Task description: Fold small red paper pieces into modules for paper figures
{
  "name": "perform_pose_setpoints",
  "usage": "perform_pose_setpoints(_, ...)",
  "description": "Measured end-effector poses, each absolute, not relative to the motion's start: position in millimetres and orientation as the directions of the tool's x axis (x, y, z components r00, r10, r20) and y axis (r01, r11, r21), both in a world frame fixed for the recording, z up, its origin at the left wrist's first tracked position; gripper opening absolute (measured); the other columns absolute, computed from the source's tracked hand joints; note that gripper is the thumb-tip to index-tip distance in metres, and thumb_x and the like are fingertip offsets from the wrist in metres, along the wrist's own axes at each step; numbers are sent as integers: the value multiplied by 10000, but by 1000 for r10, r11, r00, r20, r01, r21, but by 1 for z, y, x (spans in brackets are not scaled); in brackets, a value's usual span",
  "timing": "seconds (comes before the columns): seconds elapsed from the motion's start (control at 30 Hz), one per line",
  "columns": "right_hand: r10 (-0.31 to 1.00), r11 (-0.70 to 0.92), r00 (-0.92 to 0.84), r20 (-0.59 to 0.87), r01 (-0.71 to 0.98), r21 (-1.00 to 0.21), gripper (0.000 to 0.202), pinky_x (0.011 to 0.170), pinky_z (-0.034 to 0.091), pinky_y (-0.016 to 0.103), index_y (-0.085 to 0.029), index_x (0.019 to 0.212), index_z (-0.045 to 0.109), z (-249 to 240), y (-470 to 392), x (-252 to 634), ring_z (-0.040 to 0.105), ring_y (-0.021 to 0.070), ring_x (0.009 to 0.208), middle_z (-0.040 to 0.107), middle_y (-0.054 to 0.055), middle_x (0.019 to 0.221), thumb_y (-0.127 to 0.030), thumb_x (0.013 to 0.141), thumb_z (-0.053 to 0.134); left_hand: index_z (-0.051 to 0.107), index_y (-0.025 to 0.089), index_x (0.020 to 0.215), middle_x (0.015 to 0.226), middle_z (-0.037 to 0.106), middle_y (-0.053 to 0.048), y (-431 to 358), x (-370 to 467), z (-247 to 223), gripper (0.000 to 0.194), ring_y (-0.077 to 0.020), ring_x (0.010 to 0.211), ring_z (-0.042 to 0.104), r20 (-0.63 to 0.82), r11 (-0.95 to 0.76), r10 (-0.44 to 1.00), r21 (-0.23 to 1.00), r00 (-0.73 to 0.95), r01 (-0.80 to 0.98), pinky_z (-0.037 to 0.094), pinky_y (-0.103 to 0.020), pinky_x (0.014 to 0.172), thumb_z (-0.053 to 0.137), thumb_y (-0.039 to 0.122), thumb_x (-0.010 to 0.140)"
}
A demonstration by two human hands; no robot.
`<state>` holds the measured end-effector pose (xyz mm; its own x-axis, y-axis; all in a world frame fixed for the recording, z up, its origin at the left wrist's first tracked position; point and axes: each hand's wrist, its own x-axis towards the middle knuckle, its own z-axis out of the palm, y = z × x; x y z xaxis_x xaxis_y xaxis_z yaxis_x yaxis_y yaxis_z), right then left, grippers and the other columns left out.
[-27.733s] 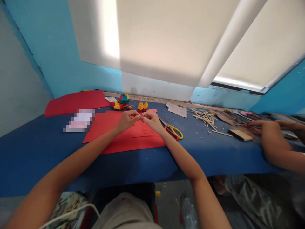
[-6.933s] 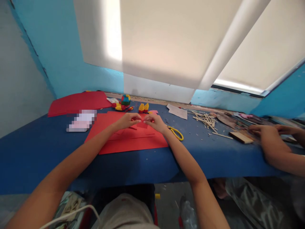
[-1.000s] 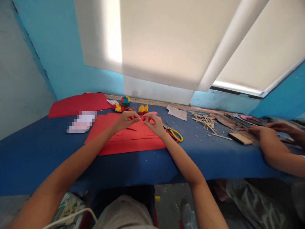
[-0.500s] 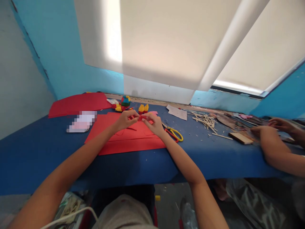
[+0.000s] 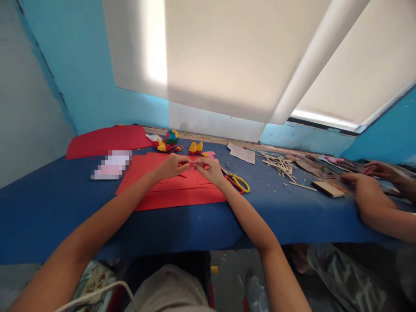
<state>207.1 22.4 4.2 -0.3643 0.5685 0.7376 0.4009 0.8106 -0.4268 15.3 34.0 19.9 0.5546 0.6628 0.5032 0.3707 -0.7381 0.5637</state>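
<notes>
Over a stack of red paper sheets (image 5: 178, 200), my left hand (image 5: 173, 167) and my right hand (image 5: 210, 170) meet fingertip to fingertip. Both are closed in a pinch on a small piece of red paper (image 5: 191, 164), mostly covered by the fingers. Small cut red pieces (image 5: 204, 180) lie on the sheets beneath. Scissors (image 5: 239, 183) with red and yellow handles rest just right of my right hand. Behind the hands stand two yellow-and-red folded-paper pieces (image 5: 195, 148). A multicoloured folded-paper figure (image 5: 171, 138) is further left.
More red sheets (image 5: 108, 142) and a blurred-out phone-like object (image 5: 112, 165) lie left on the blue table (image 5: 65, 208). Thin sticks (image 5: 281, 164), grey paper (image 5: 242, 153) and a wooden block (image 5: 328, 189) are to the right. Another person's arms (image 5: 373, 195) reach in at the far right.
My fingers have shifted slightly around the red paper, and less of it shows between them. My left hand covers more of the dark red strip below. The hands otherwise stay in place.
</notes>
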Motion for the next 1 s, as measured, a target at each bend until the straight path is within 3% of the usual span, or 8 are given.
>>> perform_pose_setpoints(0.23,436,829,-370,821,521,-206,190,725,515,238,-191,889,688,4,22,209,660,135,774,719,57,862,-266,896,513,642,108,696,634,635,-27,26,16,30,237,-116,559,582,398,-618,744,717,538,324,442,-165,461,460,248,754)
perform_pose_setpoints(0.4,353,880,-477,805,462,-112,237,802,527,267,-213,945,682,7,21,214,663,149,890,704,73,961,-237,927,447,639,109,674,657,658,-45,24,16,36,226,-122,578,607,328,-525,784,803,527,282,476,-184,508,466,231,751)
perform_pose_setpoints(0.67,330,900,-545,771,428,-82,246,790,547,277,-215,922,689,11,22,217,663,152,900,699,76,960,-240,928,444,626,118,679,676,676,-50,22,16,38,192,-138,587,650,167,-309,831,932,530,191,520,-217,544,521,258,758)
perform_pose_setpoints(1.0,301,906,-608,735,423,-21,256,776,549,282,-196,863,696,12,23,219,657,155,873,690,86,953,-220,923,449,633,120,685,682,674,-46,26,16,34,181,-154,625,666,123,-246,839,955,531,167,542,-236,568,555,271,746)
